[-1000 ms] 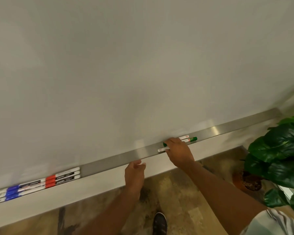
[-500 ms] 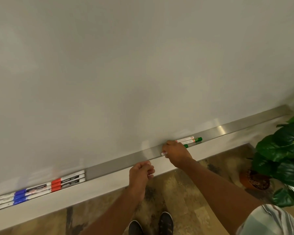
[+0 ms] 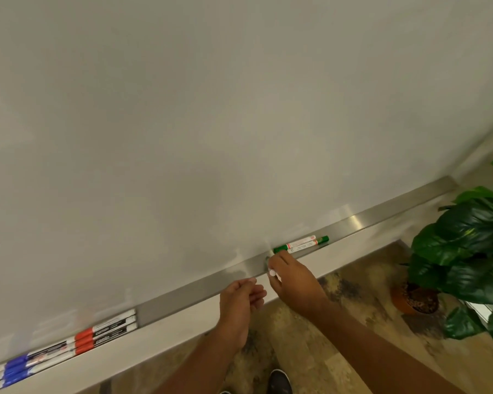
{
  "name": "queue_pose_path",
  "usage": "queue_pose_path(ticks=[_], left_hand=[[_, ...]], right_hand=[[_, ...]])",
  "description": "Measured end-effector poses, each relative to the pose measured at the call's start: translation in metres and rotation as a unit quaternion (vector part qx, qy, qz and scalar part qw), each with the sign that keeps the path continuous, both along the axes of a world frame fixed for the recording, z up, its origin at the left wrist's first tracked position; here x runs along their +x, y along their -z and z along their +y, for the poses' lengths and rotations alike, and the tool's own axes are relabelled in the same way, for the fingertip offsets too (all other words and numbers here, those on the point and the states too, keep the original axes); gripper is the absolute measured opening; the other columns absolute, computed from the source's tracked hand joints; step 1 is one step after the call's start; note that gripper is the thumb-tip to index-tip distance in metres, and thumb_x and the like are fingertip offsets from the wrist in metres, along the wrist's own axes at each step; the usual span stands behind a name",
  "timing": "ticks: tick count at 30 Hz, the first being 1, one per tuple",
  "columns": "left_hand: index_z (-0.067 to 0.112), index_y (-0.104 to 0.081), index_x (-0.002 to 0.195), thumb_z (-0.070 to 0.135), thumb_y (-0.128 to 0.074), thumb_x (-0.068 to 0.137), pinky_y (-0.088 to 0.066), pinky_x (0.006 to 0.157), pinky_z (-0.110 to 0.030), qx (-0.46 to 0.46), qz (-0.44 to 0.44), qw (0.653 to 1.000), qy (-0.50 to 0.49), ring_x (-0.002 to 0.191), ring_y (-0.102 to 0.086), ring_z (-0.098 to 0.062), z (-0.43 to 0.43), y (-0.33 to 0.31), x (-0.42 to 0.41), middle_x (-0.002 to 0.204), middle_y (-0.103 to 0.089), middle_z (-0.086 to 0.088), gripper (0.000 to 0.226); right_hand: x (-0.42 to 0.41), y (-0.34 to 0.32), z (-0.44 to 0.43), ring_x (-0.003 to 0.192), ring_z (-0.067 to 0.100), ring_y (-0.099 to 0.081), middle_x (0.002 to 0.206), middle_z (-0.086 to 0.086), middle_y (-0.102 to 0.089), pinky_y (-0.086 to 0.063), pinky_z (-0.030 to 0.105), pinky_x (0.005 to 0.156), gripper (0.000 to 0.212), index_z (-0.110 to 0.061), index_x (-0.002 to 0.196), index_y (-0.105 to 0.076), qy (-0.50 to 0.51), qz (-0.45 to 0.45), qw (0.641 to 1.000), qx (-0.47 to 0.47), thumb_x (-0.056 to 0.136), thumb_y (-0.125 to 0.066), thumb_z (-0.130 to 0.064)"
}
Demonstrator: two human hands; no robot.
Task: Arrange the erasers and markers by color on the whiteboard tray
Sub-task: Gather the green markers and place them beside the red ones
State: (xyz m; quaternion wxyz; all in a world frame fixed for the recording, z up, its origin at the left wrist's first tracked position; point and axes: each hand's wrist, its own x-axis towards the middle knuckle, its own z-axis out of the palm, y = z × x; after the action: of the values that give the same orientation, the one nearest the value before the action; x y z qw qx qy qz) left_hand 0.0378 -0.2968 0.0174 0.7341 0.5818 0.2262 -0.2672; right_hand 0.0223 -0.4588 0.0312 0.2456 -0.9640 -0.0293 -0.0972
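— Which step are we on?

— Grouping the greens, I judge. My right hand [image 3: 292, 280] is curled around a marker [image 3: 272, 273] just above the whiteboard tray [image 3: 199, 282]; only its white end pokes out below the fingers, with a blurred greenish bit above them, so I take it for a green one but cannot be sure.

— And the left hand?

— My left hand [image 3: 241, 300] hovers just beside the right, fingers loosely bent, nothing in it that I can see.

— Where do the others lie?

— Two green markers [image 3: 300, 245] lie side by side on the tray, their near ends just beside my right hand's fingertips. Well apart, down at the left end, the red markers [image 3: 106, 332] sit in a stack of three, end to end with the blue markers [image 3: 16, 368]. I see no erasers.

— Next move?

— Probably laying the held marker flat in the tray, parallel to the green pair and snug against it — the channel is narrow, so it wants a careful line-up before letting go.
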Motion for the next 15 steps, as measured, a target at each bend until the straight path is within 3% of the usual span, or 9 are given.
queue_pose_path(ticks=[3, 8, 12, 15], left_hand=[[0.005, -0.071, 0.12, 0.02, -0.063, 0.105, -0.059, 0.104, -0.052, -0.033, 0.02, 0.999, 0.022, 0.107, -0.077, -0.037, -0.007, -0.005, 0.001, 0.106, -0.081, -0.02, 0.023], [0.002, -0.07, 0.126, 0.035, -0.06, 0.106, -0.057, 0.106, -0.051, -0.108, 0.014, 0.993, 0.035, 0.115, -0.075, -0.036, -0.007, -0.008, 0.002, 0.119, -0.079, -0.021, 0.039], [-0.001, -0.067, 0.125, 0.025, -0.06, 0.106, -0.059, 0.098, -0.047, -0.122, -0.001, 0.992, 0.017, 0.112, -0.076, -0.036, -0.005, -0.011, 0.004, 0.119, -0.079, -0.02, 0.033], [0.002, -0.068, 0.124, 0.021, -0.062, 0.105, -0.06, 0.097, -0.049, -0.107, 0.001, 0.994, 0.015, 0.109, -0.078, -0.036, -0.003, -0.012, 0.005, 0.117, -0.08, -0.019, 0.027]], right_hand=[[-0.014, -0.003, 0.008, 0.068, 0.009, -0.047, 0.084, -0.009, -0.052, -0.045, 0.026, 0.06, 0.015, -0.02, 0.087, -0.058, 0.083, -0.015, 0.989, 0.124, 0.089, -0.07, -0.012], [-0.032, 0.0, 0.022, 0.069, 0.011, -0.063, 0.076, -0.011, -0.066, -0.054, 0.032, 0.058, 0.016, -0.028, 0.08, -0.067, 0.173, -0.009, 0.944, 0.282, 0.083, -0.08, -0.02], [-0.039, 0.005, 0.026, 0.067, 0.013, -0.063, 0.075, -0.01, -0.067, -0.055, 0.032, 0.056, 0.015, -0.028, 0.079, -0.069, 0.186, 0.003, 0.934, 0.304, 0.081, -0.083, -0.023], [-0.042, 0.01, 0.024, 0.075, 0.009, -0.067, 0.081, -0.014, -0.069, -0.055, 0.023, 0.059, 0.016, -0.031, 0.082, -0.071, 0.173, 0.029, 0.936, 0.306, 0.08, -0.087, -0.028]])
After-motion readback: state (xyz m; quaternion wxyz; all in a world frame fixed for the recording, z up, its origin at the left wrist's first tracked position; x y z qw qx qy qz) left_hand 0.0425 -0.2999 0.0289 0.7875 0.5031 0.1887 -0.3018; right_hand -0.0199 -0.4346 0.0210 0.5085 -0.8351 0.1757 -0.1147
